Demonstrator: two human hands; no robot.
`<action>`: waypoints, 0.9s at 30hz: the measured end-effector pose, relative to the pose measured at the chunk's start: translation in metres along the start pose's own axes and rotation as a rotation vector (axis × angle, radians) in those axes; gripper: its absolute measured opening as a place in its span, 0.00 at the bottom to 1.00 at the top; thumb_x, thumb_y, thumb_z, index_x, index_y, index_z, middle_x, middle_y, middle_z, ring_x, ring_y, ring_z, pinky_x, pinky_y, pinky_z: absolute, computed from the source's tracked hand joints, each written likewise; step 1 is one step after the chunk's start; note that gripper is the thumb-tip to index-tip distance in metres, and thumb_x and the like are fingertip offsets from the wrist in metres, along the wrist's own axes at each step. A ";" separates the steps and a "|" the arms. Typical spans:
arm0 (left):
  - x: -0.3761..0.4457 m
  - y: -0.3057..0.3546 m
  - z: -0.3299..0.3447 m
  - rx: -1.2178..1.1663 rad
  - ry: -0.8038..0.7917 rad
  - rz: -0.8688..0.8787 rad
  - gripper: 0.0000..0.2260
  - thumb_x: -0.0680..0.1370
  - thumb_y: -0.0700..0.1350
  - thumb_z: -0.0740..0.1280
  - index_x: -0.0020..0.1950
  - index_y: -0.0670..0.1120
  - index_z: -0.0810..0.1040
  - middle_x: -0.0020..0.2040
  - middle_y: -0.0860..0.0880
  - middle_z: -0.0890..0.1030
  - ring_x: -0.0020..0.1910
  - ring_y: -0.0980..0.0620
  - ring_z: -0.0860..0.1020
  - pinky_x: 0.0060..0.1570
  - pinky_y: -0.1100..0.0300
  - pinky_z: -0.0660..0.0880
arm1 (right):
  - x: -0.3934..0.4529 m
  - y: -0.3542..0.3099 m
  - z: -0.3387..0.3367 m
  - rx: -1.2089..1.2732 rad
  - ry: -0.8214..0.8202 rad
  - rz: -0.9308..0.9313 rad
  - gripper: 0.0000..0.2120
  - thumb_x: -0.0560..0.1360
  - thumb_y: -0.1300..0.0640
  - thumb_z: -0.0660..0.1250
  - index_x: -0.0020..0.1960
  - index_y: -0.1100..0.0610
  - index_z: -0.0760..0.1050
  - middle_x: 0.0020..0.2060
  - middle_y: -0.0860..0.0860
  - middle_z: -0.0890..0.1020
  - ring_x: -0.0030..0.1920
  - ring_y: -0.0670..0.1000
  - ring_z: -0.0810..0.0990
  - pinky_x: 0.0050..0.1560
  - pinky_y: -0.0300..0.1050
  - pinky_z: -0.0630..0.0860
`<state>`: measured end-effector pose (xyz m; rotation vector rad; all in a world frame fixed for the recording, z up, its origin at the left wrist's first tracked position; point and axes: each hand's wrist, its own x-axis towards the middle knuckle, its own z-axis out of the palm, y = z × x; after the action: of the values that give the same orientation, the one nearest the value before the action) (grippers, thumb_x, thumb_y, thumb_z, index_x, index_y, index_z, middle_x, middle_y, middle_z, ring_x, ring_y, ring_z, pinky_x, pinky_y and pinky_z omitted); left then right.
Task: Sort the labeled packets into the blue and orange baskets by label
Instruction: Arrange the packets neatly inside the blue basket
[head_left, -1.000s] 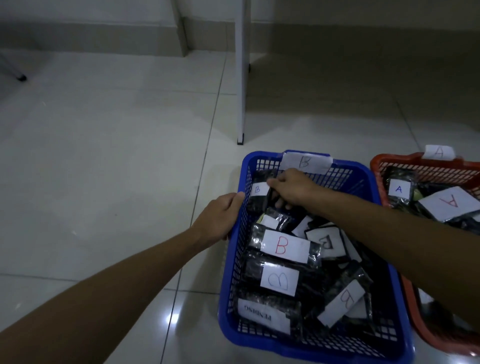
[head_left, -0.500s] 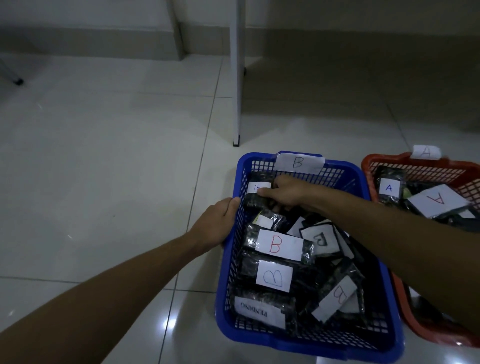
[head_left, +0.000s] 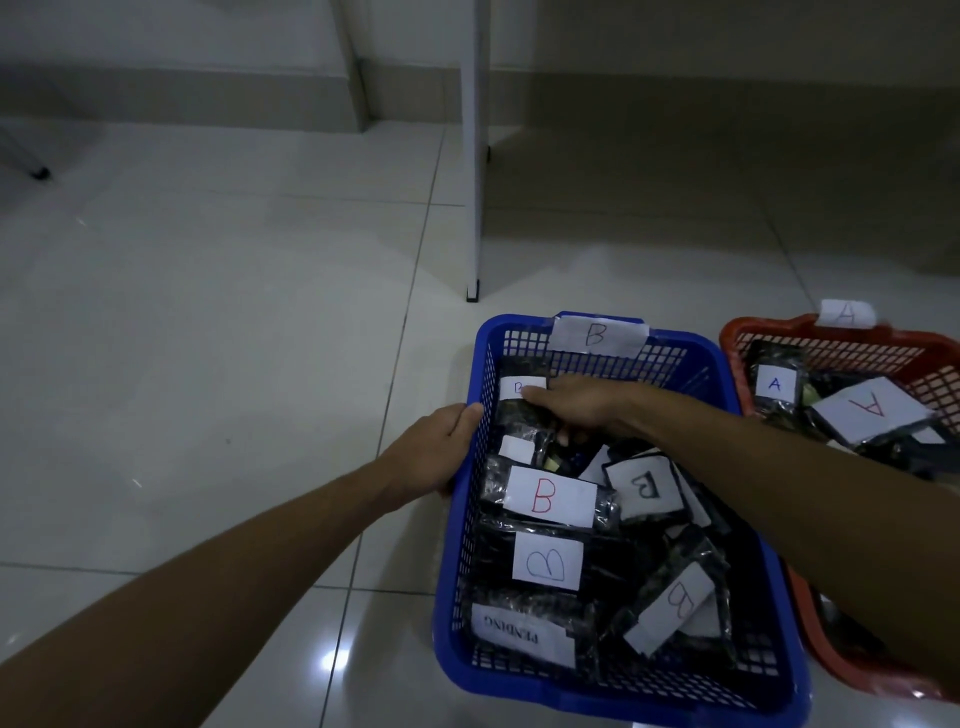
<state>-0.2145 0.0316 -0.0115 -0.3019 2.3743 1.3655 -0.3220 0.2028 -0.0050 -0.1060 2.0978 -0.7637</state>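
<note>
Nearest, B packets (head_left: 550, 496) lay in blue basket (head_left: 613, 693) | left hand (head_left: 441, 452) gripped its rim, likely steadying | right hand (head_left: 576, 402) held B packet (head_left: 519, 410) at far corner | orange basket (head_left: 831, 332) held A packets (head_left: 775, 385)

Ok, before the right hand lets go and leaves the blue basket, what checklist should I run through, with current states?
1. Blue basket tagged B: ok.
2. Packet under the right hand shows a blue B: ok.
3. That packet lies inside the basket's far left corner: ok.
4. Left hand steadies the basket's left rim: ok.
5. PENDING packet in the B basket: not ok.
6. Right hand's grip released: cannot tell.
</note>
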 end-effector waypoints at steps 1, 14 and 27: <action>0.000 0.001 0.000 -0.002 -0.006 -0.002 0.21 0.83 0.57 0.48 0.56 0.44 0.74 0.48 0.43 0.83 0.42 0.44 0.83 0.33 0.53 0.81 | 0.001 0.002 0.001 0.001 -0.015 0.010 0.18 0.84 0.46 0.53 0.54 0.57 0.75 0.40 0.52 0.81 0.34 0.47 0.76 0.33 0.40 0.73; 0.003 0.007 -0.008 -0.046 -0.101 -0.064 0.19 0.83 0.56 0.49 0.62 0.47 0.73 0.46 0.47 0.82 0.34 0.54 0.81 0.28 0.64 0.74 | 0.000 0.003 0.002 -0.024 0.016 0.070 0.21 0.76 0.41 0.68 0.57 0.58 0.78 0.41 0.53 0.82 0.35 0.50 0.80 0.33 0.40 0.78; 0.007 0.008 -0.016 -0.037 -0.161 -0.095 0.17 0.83 0.57 0.52 0.59 0.46 0.73 0.48 0.44 0.83 0.34 0.50 0.83 0.32 0.58 0.79 | -0.039 -0.002 -0.017 -0.229 -0.069 -0.100 0.29 0.70 0.55 0.77 0.65 0.52 0.65 0.53 0.48 0.76 0.52 0.50 0.79 0.48 0.43 0.80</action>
<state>-0.2278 0.0216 -0.0010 -0.2992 2.1781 1.3385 -0.3120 0.2229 0.0308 -0.3594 2.1197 -0.5673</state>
